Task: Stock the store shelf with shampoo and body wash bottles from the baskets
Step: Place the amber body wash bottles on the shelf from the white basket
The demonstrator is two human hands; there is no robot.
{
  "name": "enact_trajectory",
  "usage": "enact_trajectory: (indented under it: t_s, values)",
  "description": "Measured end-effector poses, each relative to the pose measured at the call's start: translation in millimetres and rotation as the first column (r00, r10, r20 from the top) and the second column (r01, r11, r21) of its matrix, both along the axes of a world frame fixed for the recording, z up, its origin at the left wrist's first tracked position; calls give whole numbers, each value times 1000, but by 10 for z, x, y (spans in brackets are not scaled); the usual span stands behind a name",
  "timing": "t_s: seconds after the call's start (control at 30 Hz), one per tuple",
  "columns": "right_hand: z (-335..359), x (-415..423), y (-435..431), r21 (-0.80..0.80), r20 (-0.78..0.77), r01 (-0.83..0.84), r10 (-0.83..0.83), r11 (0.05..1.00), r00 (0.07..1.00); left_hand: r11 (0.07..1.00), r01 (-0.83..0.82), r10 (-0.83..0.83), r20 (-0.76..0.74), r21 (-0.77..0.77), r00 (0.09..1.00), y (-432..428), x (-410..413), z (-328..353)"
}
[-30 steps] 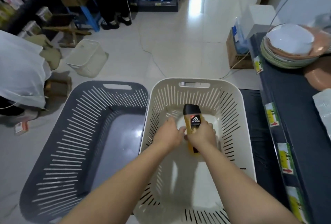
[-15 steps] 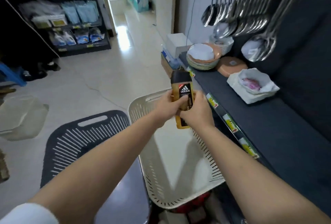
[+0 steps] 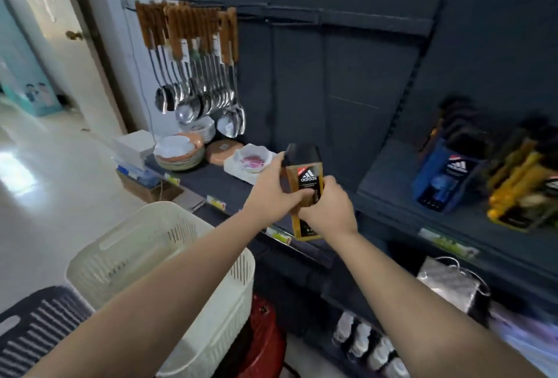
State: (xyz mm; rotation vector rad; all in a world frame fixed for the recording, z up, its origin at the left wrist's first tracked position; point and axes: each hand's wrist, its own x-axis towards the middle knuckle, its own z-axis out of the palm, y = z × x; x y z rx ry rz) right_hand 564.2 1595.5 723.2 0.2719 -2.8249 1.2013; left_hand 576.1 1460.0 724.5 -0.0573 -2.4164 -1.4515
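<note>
Body wash bottle: amber, black cap up, label toward the camera, roughly upright. It was held in the air by both hands in front of the dark shelf, over its front edge, and touched no board.

- Left hand gripped the bottle's upper half, fingers curled round the side and thumb up near the cap.
- Right hand was wrapped round the lower body. The bottle's base showed below it.
- Both forearms were bare and reached in from the bottom of the view.

On the shelf, right end of the middle board: blue bottles in a row, with amber bottles beside them, blurred.

On the shelf, left end of the lower board: stacked plates and a small flowered dish.

Ladles with wooden handles hung from a rail on the shelf's back panel, above the plates.

On the floor in front of the shelf: cream basket, a dark basket just beyond it, and a red stool between the cream basket and the shelf.
</note>
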Motion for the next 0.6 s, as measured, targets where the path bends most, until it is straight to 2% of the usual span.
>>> enact_trajectory:
  t_s: [0.13,0.27,0.33,0.6]
  values:
    - [57,280,910,51,-59,129,-126,990,990,985,165,-165,-4,-41,986,892,156,95]
    - [141,579,1756,21,-78,256,-254,966,964,947,321,-321,-22,2,947,1758,360,160]
    - [187,690,2089,-23,-87,309,-310,951,947,930,369,-368,-53,10,928,2118,392,190]
    - [262,807,2786,-309,-160,497,-559,811,814,860,449,-497,-197,-244,845,3091,234,385]
